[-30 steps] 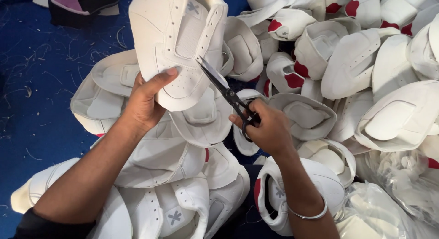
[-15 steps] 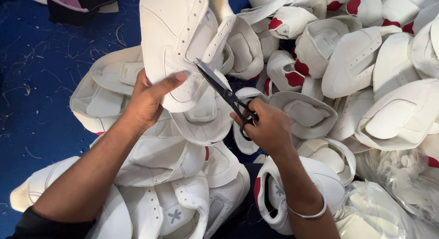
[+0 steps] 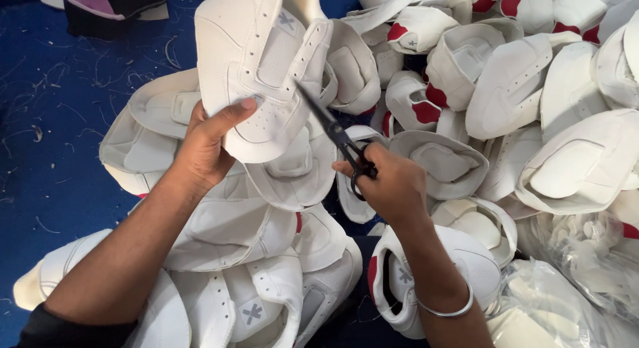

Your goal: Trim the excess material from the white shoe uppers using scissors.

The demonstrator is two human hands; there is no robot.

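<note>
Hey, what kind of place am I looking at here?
Probably a shoe-making workshop. A big heap of unfinished white shoe uppers covers the blue floor, which is strewn with thread scraps. The left hand holds one upper while the right hand works black scissors at its edge.

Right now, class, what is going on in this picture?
A person holds up a white shoe upper in the left hand. The right hand works black scissors, blades at the upper's edge. A heap of white uppers, some with red patches, lies around on a blue surface strewn with thread scraps.
</note>
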